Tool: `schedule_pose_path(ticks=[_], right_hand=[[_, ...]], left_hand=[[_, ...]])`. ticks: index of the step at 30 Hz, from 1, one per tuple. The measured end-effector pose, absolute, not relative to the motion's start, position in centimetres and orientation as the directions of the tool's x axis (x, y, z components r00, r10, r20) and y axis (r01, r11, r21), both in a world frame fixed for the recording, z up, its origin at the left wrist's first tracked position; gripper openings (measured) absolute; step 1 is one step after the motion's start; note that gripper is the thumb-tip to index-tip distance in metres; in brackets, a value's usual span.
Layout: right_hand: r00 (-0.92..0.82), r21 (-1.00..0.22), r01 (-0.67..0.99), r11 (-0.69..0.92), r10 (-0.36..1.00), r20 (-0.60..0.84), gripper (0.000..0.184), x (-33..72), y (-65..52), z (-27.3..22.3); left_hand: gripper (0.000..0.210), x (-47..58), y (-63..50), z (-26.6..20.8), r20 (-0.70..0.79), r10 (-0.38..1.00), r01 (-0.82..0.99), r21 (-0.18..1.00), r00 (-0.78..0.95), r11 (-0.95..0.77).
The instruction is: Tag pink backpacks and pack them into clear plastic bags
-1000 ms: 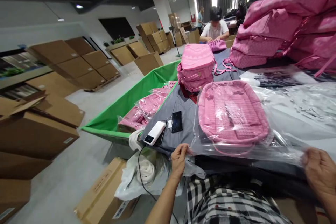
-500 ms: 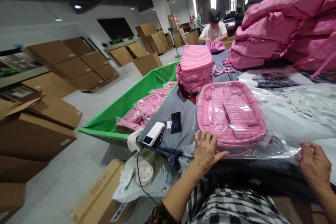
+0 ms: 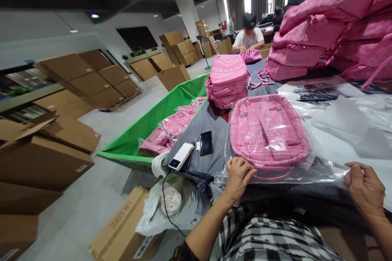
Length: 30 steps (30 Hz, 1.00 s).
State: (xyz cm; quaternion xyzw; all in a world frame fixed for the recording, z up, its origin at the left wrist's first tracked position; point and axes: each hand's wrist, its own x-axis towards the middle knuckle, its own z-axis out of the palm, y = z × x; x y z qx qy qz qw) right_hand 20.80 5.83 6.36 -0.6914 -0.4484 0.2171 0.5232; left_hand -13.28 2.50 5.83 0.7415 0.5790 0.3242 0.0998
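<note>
A pink backpack [image 3: 269,130] lies flat inside a clear plastic bag [image 3: 324,171] at the table's near edge. My left hand [image 3: 239,177] is at the bag's near left corner, its fingers curled onto the film and the thumb close to them. At the far right end of the bag's near edge, my right hand [image 3: 364,187] pinches the plastic between thumb and fingers. The edge stretches fairly straight between both hands. Behind the bagged one stands another pink backpack [image 3: 227,79], unwrapped, with its straps trailing on the table.
Pink backpacks [image 3: 318,28] are piled high at right. Clear bags [image 3: 349,126] lie beside my work. A phone [image 3: 206,142] and a white power bank [image 3: 181,156] rest at left, near a green-sided bin [image 3: 122,147] holding bagged backpacks. A co-worker [image 3: 249,36] handles pink fabric opposite.
My left thumb has drawn in toward the fingers, which have slid slightly down along the bag's edge. A clear sheet at right now stands raised. My right hand has barely moved.
</note>
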Motion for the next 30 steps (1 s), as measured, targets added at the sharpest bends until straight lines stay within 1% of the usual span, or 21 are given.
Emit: schedule_pose_path(ticks=[2, 6, 9, 12, 14, 18, 20, 21, 23, 25, 27, 30], right_hand=[[0.506, -0.923, 0.382, -0.042, 0.845, 0.171, 0.037, 20.8, 5.8, 6.3], [0.513, -0.923, 0.383, -0.040, 0.840, 0.176, 0.037, 20.8, 5.7, 6.5], [0.518, -0.914, 0.403, -0.038, 0.834, 0.193, 0.040, 20.8, 6.0, 6.4], [0.529, -0.919, 0.394, 0.013, 0.815, 0.238, 0.048, 21.1, 6.3, 5.6], [0.522, -0.919, 0.393, 0.039, 0.813, 0.258, 0.051, 21.4, 6.4, 5.2], [0.527, -0.918, 0.394, 0.046, 0.807, 0.267, 0.047, 21.5, 6.3, 4.9], [0.548, -0.915, 0.403, 0.029, 0.793, 0.266, 0.044, 21.6, 6.5, 4.9], [0.553, -0.911, 0.411, 0.015, 0.790, 0.263, 0.043, 21.7, 6.6, 4.9], [0.537, -0.900, 0.436, -0.013, 0.806, 0.249, 0.044, 22.0, 7.2, 5.0], [0.496, -0.895, 0.443, -0.049, 0.845, 0.199, 0.047, 22.4, 7.8, 5.0], [0.467, -0.909, 0.402, -0.109, 0.879, 0.101, 0.050, 22.6, 8.3, 4.9], [0.486, -0.935, 0.281, -0.217, 0.872, -0.056, 0.054, 22.5, 8.7, 5.0]], left_hand=[[0.017, -13.3, 2.6, 6.0, 0.361, 0.924, 0.795, 0.521, 0.125, -0.311], [0.014, -13.1, 2.4, 6.3, 0.325, 0.925, 0.807, 0.482, 0.195, -0.340], [0.013, -13.0, 2.3, 6.4, 0.255, 0.945, 0.805, 0.506, 0.205, -0.311], [0.010, -13.0, 2.2, 6.6, 0.203, 0.960, 0.807, 0.523, 0.195, -0.275], [0.010, -13.0, 2.2, 7.0, 0.226, 0.957, 0.808, 0.520, 0.184, -0.278], [0.013, -13.4, 3.3, 8.5, 0.324, 0.923, 0.812, 0.468, 0.209, -0.348], [0.015, -13.8, 4.5, 9.2, 0.292, 0.926, 0.812, 0.462, 0.240, -0.356], [0.015, -14.1, 5.2, 9.5, 0.242, 0.940, 0.806, 0.490, 0.241, -0.333], [0.016, -14.7, 6.7, 9.7, 0.103, 0.964, 0.771, 0.583, 0.245, -0.258], [0.020, -15.2, 8.0, 9.5, -0.006, 0.962, 0.708, 0.678, 0.275, -0.198], [0.025, -15.6, 8.8, 9.0, -0.034, 0.953, 0.642, 0.746, 0.302, -0.177], [0.030, -15.7, 9.4, 8.2, -0.053, 0.957, 0.574, 0.809, 0.286, -0.127]])
